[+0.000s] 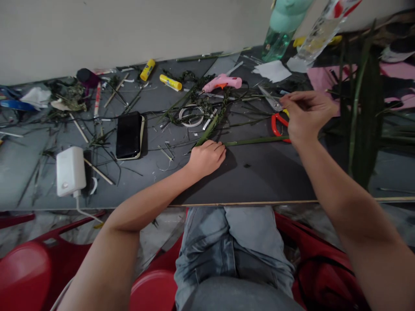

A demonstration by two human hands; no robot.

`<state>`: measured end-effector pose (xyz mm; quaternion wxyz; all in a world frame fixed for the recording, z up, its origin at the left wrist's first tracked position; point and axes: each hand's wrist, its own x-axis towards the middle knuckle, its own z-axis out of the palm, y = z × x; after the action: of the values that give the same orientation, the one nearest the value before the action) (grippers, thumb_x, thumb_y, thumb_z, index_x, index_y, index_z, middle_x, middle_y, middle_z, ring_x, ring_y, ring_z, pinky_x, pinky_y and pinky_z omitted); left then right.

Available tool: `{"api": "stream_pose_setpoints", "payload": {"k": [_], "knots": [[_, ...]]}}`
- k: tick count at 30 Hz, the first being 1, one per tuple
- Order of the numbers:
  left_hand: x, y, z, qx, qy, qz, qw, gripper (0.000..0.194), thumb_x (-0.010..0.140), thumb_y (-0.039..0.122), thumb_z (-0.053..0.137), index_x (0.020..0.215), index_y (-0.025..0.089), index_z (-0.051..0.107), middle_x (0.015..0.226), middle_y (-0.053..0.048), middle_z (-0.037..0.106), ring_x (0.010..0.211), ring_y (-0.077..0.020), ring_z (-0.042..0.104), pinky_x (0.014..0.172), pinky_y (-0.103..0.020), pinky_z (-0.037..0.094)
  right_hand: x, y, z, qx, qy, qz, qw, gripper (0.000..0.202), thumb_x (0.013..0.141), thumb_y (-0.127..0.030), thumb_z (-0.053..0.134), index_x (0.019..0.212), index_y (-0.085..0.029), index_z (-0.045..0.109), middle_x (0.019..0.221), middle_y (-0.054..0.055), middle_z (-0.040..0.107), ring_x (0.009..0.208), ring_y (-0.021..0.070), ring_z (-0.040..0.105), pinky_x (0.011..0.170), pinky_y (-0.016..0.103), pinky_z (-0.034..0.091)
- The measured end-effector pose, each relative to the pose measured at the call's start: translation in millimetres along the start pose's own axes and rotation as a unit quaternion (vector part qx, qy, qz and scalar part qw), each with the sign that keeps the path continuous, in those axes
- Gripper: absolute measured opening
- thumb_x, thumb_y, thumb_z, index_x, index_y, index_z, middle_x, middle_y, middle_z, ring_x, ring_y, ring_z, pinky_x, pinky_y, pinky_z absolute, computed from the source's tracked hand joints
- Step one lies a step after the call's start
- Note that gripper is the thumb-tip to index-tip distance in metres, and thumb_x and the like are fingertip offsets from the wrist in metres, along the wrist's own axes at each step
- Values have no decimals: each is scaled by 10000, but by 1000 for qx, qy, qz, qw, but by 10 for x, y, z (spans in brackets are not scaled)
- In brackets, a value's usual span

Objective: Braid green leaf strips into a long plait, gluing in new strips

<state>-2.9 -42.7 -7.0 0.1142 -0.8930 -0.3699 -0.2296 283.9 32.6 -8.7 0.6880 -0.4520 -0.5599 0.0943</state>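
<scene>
At mid-frame, the left hand (208,159) closes on a green leaf strip (207,133) over the table (266,181); right of center, the right hand (309,114) meets scissors (280,126), its grip unclear.

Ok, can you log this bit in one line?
left hand: at green strip; right hand: by scissors, grip unclear; pink glue gun: lying behind

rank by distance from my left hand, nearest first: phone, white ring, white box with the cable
From the left hand:
1. White ring, just beyond it, slightly left
2. Phone, farther left
3. White box, farthest left, near the table edge
</scene>
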Motion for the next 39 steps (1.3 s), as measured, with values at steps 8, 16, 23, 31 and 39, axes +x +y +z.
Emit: {"api": "stream_pose_setpoints", "payload": {"k": [8,16,23,31,39], "knots": [[-3,1,9,20,59,22,998,291,979,231,535,872,145,792,903,-21,826,775,-176,764,628,-266,599,15,-60,93,44,22,40,998,397,733,-625,843,765,-317,593,766,-5,676,572,178,609,544,407,502],[-19,-6,21,15,23,9,1000,283,982,240,537,918,149,796,948,-42,827,824,-172,762,655,-258,591,-15,-153,167,144,-64,130,979,505,715,-696,816,793,-327,480,663,-59,686,456,149,550,414,352,382],[-9,-3,3,4,25,16,1000,273,978,219,535,926,136,790,944,-53,825,817,-189,764,646,-285,601,-41,-89,92,104,-76,176,976,343,746,-615,837,816,-374,603,862,-48,768,669,200,672,606,446,518],[-25,-14,16,8,18,16,1000,290,989,231,522,950,136,793,969,-60,823,838,-185,758,691,-289,605,-111,-235,123,54,-113,174,977,395,807,-734,709,776,-344,653,758,-14,752,543,167,628,514,392,460],[11,-2,3,-25,43,-8,999,278,980,238,521,989,162,789,955,-50,822,890,-174,768,739,-280,630,-9,-202,235,62,-39,166,983,488,688,-735,799,740,-305,574,722,-8,742,493,154,566,497,382,442]]}}
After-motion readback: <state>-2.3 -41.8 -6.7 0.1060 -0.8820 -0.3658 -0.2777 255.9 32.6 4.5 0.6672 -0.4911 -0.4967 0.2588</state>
